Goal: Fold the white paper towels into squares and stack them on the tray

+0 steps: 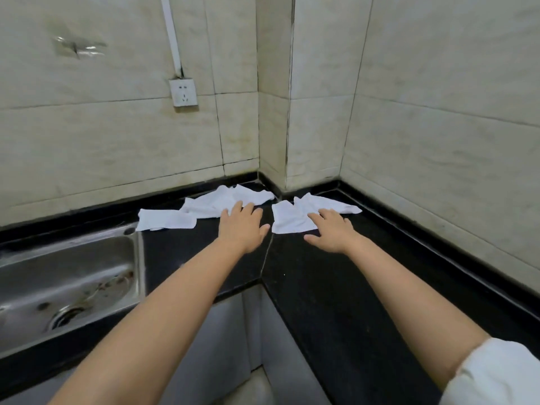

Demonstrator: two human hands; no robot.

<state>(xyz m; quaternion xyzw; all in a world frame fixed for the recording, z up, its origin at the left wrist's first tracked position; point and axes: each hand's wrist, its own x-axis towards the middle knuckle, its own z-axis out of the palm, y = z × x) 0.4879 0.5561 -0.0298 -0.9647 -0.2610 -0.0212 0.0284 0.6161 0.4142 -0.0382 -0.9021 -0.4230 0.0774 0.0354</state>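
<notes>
Several white paper towels lie crumpled in the far corner of a black countertop [306,276]. One flat towel [165,220] lies at the left by the sink. A rumpled towel [222,201] lies in the middle, and my left hand [242,226] rests palm down with its fingertips on that towel's near edge. Another towel [287,219] lies to the right of the counter seam, with a further crumpled one [330,204] behind it. My right hand [331,230] is spread flat, fingertips on the right towel. No tray is in view.
A stainless steel sink [67,276] is set into the counter at the left. Tiled walls meet in a corner behind the towels, with a wall socket [183,92] above. A raised black lip [438,249] runs along the counter's right side.
</notes>
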